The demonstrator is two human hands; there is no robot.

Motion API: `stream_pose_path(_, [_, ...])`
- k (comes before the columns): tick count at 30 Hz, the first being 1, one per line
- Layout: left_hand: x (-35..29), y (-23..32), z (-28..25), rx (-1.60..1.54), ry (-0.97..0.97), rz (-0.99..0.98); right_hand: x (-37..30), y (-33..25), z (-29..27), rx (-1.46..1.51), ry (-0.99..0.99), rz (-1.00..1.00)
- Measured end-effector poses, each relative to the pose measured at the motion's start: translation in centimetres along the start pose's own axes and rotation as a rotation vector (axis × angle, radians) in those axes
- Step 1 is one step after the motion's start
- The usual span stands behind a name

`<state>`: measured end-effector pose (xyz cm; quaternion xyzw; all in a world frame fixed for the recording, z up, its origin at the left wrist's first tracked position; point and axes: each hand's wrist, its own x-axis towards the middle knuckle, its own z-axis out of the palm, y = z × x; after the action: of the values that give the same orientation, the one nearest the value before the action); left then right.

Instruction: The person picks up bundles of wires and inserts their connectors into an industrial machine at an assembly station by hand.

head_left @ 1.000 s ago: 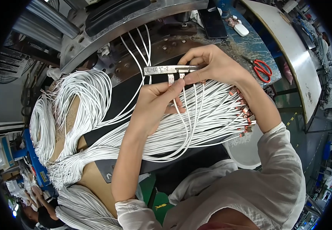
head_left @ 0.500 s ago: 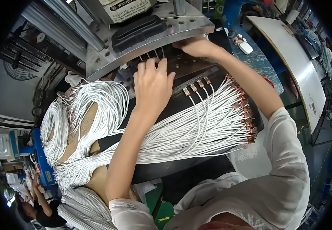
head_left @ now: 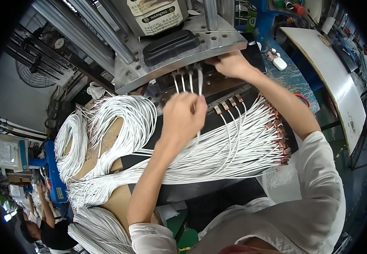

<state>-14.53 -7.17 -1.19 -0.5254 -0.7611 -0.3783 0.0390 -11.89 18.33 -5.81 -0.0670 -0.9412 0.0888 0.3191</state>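
Holding four white cables (head_left: pixel 200 81) near the front edge of the press plate (head_left: pixel 218 50), the left hand (head_left: pixel 182 116) curls its fingers around them, probably keeping them side by side. The right hand (head_left: pixel 231 65) reaches beneath the plate; finger opening and grip cannot be told.

White cables (head_left: pixel 234 146); silver-grey press plate (head_left: pixel 128 75) with dark round holes; black block (head_left: pixel 171 47); blue table (head_left: pixel 298 80), pale-streaked.
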Motion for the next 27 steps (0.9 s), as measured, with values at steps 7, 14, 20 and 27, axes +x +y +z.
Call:
stream_pose_path(7, [-8.3,-3.0,-7.4,0.142,0.366,0.234,-5.6,-0.4,-6.4,0.071,-0.258,0.024])
stream_pose_path(14, [-7.0,-10.2,-12.3,0.634,0.564,-0.154,-3.5,2.3,-12.1,0.508,-0.884,0.213])
stream_pose_path(20, [-5.9,6.3,3.9,0.168,-0.076,0.168,-7.9,1.2,-9.6,0.010,-0.683,-0.104])
stream_pose_path(27, [-4.5,6.5,6.2,0.226,-0.280,-0.022,-6.6,-2.5,-7.3,0.572,-0.852,0.217])
